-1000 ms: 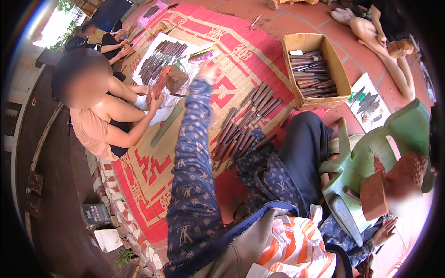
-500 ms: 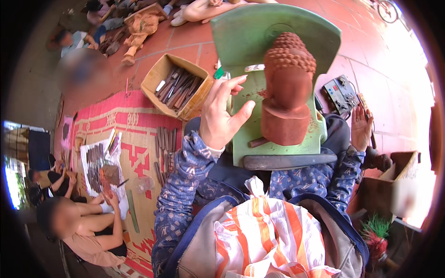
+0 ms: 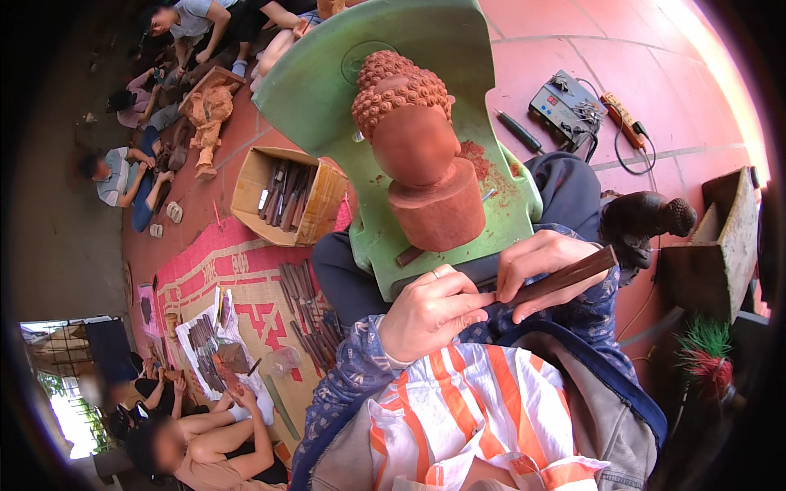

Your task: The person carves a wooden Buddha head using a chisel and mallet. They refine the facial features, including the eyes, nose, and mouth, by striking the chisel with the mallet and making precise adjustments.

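Note:
Over my lap, my right hand [image 3: 547, 263] is closed around a carving chisel with a dark wooden handle [image 3: 577, 274], its butt end pointing up to the right. My left hand [image 3: 432, 313], a ring on one finger, meets it from the left and pinches the chisel's other end; the blade is hidden by the fingers. Just beyond both hands a reddish-brown carved wooden head [image 3: 442, 209] with knobbly curls leans slightly left on a green plastic chair [image 3: 315, 98]. Wood shavings [image 3: 479, 164] lie beside it, and a short wooden handle [image 3: 409, 255] rests at its base.
A cardboard box [image 3: 246, 188] of chisels stands left, with more chisels [image 3: 311, 315] on the mat [image 3: 205, 270]. Right are a control box [image 3: 565, 106], power strip [image 3: 624, 119], dark figurine [image 3: 647, 221] and wooden box [image 3: 720, 245]. A person [image 3: 213, 446] sits lower left; others work farther back.
Both hands, before apart and without a tool, have come together over my lap with the chisel. The view has turned, so the chair and carved head appear farther left and tilted.

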`<state>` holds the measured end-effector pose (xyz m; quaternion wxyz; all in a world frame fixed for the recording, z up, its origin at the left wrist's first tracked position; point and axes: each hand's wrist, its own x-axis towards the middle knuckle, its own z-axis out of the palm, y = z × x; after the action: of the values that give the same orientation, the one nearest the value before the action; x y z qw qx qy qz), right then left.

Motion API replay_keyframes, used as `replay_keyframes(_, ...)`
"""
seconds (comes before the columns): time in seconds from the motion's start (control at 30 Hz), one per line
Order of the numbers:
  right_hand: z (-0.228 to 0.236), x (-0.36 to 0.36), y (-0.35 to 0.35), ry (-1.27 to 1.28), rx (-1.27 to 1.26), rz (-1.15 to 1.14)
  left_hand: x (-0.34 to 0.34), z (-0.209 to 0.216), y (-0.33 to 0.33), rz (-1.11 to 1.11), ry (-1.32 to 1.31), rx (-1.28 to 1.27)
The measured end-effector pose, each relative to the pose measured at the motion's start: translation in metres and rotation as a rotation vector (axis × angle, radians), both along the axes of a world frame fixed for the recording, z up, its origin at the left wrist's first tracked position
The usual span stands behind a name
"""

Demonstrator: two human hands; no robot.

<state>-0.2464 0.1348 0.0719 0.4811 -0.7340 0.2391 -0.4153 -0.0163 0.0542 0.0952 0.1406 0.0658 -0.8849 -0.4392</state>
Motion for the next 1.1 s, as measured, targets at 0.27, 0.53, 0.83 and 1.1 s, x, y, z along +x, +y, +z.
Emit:
replay_keyframes(0.27, -0.008, 0.019, -0.009, -0.038, -0.008, -0.103, 0.004, -0.013, -0.001, -0.113, -0.079, 0.31)
replay_keyframes(0.53, -0.002, 0.038, -0.009, 0.105, 0.162, -0.198, 0.021, -0.019, -0.006, 0.209, 0.048, 0.713)
replay_keyframes(0.83, -0.006, 0.047, -0.011, 0.164, 0.122, -0.373, 0.02, -0.022, -0.004, 0.432, 0.246, 0.716)
replay_keyframes(1.1, -0.005, 0.048, -0.015, 0.199, 0.138, -0.422, 0.035, -0.019, -0.025, 0.328, 0.258, 0.885)
